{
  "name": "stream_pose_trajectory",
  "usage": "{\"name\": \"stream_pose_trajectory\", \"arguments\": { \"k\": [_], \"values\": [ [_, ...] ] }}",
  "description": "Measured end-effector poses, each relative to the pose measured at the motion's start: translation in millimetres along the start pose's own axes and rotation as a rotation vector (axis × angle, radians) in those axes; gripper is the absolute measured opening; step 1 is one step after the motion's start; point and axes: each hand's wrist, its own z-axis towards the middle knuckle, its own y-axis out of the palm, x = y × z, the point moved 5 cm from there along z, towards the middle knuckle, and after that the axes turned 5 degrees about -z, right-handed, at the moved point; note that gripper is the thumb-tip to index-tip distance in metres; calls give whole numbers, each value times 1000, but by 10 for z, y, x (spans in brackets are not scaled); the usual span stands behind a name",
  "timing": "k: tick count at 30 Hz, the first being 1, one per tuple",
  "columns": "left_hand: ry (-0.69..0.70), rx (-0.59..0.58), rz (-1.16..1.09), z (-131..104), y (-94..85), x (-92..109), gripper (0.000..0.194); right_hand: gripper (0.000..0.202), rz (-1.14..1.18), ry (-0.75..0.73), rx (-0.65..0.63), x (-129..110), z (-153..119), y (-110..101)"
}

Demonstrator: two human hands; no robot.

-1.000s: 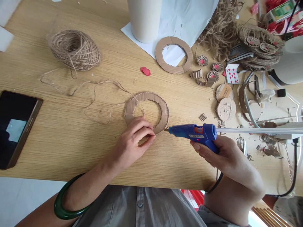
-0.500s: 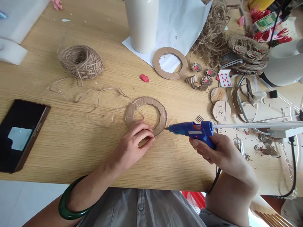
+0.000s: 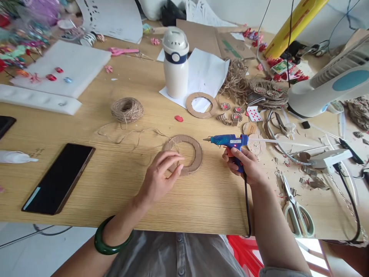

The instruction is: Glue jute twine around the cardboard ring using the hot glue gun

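Observation:
In the head view my right hand (image 3: 245, 165) is wrapped round the handle of a blue hot glue gun (image 3: 226, 140). Its nozzle points left, and is apart from the flat cardboard ring (image 3: 198, 156) on the table. My left hand (image 3: 158, 173) hovers at the ring's lower left edge with thumb and fingers apart; whether a fingertip touches the cardboard I cannot tell. Loose twine runs over the ring's upper left from a ball of jute twine (image 3: 127, 110). A second cardboard ring (image 3: 190, 110) lies farther back, partly on white paper.
A white bottle (image 3: 175, 73) stands behind the rings. On the left lie a phone (image 3: 59, 179) and white foam (image 3: 66, 69). Scissors (image 3: 296, 215), a power strip (image 3: 331, 157), cardboard scraps and a white appliance (image 3: 311, 92) crowd the right. The gun's cord hangs over the front edge.
The glue gun has come away from the ring's right edge, its nozzle now raised. My left thumb and fingers have parted and lifted from the ring. The view has tilted up, showing more table.

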Motion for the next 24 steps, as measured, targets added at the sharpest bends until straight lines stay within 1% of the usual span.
{"name": "stream_pose_trajectory", "arguments": {
  "k": [2,3,6,8,9,11,15,17,20,24],
  "values": [
    [47,-52,38,36,-60,-43,29,36,12,-39,24,31,50,-12],
    [86,-107,59,49,-69,-65,37,37,15,-59,38,45,69,-17],
    [203,-338,131,58,-28,-144,64,38,20,-122,78,70,102,-17],
    [250,-450,161,54,14,-211,71,37,18,-162,110,76,105,1],
    [267,-475,162,56,32,-241,71,36,15,-182,128,77,102,16],
    [288,-470,150,70,62,-291,64,34,5,-220,167,82,92,53],
    [293,-347,181,119,111,-327,43,32,-22,-281,227,109,77,143],
    [324,-306,221,136,148,-289,34,32,-35,-296,232,127,82,183],
    [372,-291,279,160,226,-195,21,32,-37,-302,231,136,101,211],
    [347,-287,342,217,364,-84,16,31,7,-295,239,95,142,197]
  ]
}}
